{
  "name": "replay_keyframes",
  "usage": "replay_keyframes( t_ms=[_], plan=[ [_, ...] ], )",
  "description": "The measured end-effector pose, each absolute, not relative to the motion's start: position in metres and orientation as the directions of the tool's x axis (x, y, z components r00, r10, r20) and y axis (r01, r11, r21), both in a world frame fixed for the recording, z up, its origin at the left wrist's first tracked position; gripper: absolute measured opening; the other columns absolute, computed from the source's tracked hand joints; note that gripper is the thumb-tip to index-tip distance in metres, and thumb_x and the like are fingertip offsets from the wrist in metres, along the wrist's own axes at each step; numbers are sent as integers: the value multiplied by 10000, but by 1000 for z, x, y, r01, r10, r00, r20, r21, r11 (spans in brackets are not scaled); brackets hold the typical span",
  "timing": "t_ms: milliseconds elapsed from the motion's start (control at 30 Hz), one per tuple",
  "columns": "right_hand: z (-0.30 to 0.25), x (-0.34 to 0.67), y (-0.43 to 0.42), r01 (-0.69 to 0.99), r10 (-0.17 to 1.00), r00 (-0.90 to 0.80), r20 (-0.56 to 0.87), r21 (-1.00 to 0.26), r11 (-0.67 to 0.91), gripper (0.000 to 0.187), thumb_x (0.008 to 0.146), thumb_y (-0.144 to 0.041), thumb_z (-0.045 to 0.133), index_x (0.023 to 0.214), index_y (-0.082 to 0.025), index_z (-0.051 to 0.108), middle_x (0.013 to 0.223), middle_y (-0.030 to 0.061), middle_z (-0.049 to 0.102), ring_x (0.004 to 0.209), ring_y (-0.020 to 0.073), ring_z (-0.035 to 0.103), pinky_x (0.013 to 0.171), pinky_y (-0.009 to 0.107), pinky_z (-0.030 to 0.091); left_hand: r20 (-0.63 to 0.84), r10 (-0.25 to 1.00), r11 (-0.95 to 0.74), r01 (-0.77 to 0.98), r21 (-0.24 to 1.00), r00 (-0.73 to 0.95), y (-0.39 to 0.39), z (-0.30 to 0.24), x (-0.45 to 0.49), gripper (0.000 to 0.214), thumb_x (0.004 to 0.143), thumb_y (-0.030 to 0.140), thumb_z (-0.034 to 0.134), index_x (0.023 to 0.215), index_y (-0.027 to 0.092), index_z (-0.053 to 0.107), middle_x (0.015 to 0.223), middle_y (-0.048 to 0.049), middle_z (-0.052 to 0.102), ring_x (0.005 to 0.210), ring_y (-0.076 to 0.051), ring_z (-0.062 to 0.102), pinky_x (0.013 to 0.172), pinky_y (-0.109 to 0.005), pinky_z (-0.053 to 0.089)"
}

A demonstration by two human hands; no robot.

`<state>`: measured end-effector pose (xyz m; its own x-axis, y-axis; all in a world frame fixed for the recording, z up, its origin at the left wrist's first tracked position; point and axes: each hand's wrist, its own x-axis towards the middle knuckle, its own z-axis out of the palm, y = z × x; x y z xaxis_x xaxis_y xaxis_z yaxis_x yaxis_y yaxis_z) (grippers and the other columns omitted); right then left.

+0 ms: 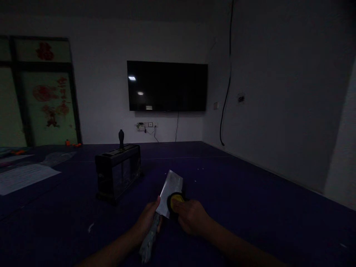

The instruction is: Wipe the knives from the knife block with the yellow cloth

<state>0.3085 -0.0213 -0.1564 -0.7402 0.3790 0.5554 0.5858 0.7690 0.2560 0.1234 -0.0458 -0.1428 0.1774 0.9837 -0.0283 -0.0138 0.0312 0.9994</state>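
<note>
My left hand [150,217] is closed on a cleaver [167,191], gripping it where the blade meets the handle. Its broad metal blade points up and away from me, and the handle [149,241] seems wrapped in crumpled clear plastic. My right hand [191,217] grips a round black-and-yellow tool [177,200] beside the blade's right part. The tool overlaps the blade in view; its exact kind and contact are hard to make out in the dim light. Ahead to the left stands a dark knife block [119,170] with one black handle [121,138] rising from its top.
Everything stands on a wide dark blue surface [236,207]. Paper sheets [27,176] and clear plastic film [58,158] lie at left, small orange items [72,143] farther back. A television [167,87] hangs on the wall, and a black cable [228,85] dangles at right.
</note>
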Motion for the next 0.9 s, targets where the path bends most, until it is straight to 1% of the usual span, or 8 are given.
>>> replay_keyframes(
  t_ms=[133, 333, 600, 733, 900],
  plan=[
    [-155, 308, -23, 624, 416, -722, 553, 261, 736, 367, 713, -106, 440, 1060, -113, 559, 1057, 118, 638, 763, 201, 647, 619, 296, 502, 10, 986, -3, -42, 999, 166, -43, -147, 124, 633, 616, 790, 375, 508, 173, 468, 291, 34, 391, 253, -74, 326, 328, -205, 182],
    [-154, 309, -23, 618, 442, -741, 505, 257, 743, 419, 707, -101, 437, 1116, -105, 527, 1159, 131, 584, 826, 203, 635, 666, 300, 498, -22, 981, 33, -54, 998, 192, -38, -151, 122, 632, 621, 780, 390, 500, 166, 475, 309, 24, 414, 258, -82, 355, 314, -204, 204],
    [-153, 307, -24, 623, 476, -745, 466, 232, 747, 431, 731, -111, 438, 1159, -100, 493, 1164, 137, 578, 848, 196, 623, 694, 287, 482, -33, 980, 42, -41, 998, 197, -36, -152, 121, 649, 609, 790, 390, 523, 156, 498, 312, 25, 418, 252, -86, 359, 294, -197, 213],
    [-152, 307, -25, 634, 493, -738, 461, 223, 740, 447, 731, -110, 443, 1176, -106, 482, 1173, 145, 570, 888, 205, 617, 720, 299, 480, -40, 978, 52, -54, 997, 204, -37, -152, 121, 645, 600, 791, 402, 538, 157, 502, 311, 22, 422, 247, -92, 359, 285, -197, 200],
    [-150, 307, -27, 626, 489, -741, 460, 212, 750, 471, 723, -102, 442, 1194, -101, 465, 1186, 144, 561, 920, 216, 610, 727, 307, 484, -40, 978, 52, -55, 997, 204, -38, -151, 121, 640, 602, 788, 404, 554, 159, 508, 313, 21, 431, 253, -95, 367, 291, -200, 224]
  ],
)
